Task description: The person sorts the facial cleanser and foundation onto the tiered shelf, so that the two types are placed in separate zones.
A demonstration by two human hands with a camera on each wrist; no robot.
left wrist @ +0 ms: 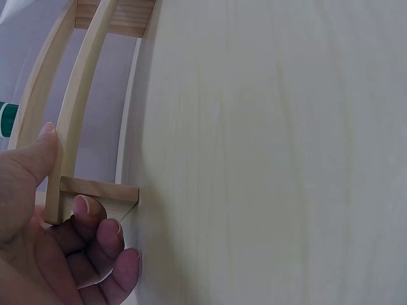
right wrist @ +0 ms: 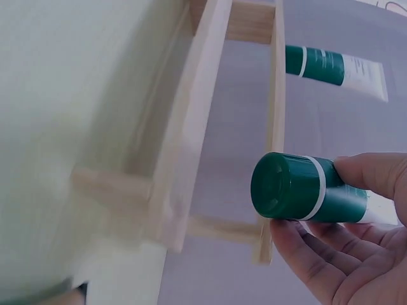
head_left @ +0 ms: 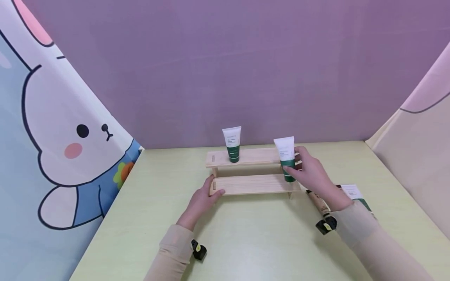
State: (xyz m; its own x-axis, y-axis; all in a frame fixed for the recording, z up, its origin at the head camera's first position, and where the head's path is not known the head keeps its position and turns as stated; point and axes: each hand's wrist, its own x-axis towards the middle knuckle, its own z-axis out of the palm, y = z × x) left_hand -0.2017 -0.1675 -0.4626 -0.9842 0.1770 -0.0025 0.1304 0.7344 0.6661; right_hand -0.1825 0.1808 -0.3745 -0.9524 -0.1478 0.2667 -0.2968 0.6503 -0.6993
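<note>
A two-tier wooden shelf [head_left: 256,185] stands on the table. My left hand [head_left: 204,198] grips the left end of its lower tier, thumb on the board and fingers curled below, as the left wrist view shows. My right hand [head_left: 312,171] holds a white and green squeeze tube [head_left: 285,150], cap down, in front of the right end of the upper tier. In the right wrist view its green cap [right wrist: 280,187] sticks out past the fingertips. A matching tube [head_left: 232,141] stands on its cap near the left end of the upper tier.
A brown tube [head_left: 318,203] and another white and green tube [head_left: 352,192] lie on the table [head_left: 263,242] to the right, partly behind my right forearm. A purple cloth wall [head_left: 246,70] rises behind the shelf. A rabbit-print cloth [head_left: 88,156] hangs at the left.
</note>
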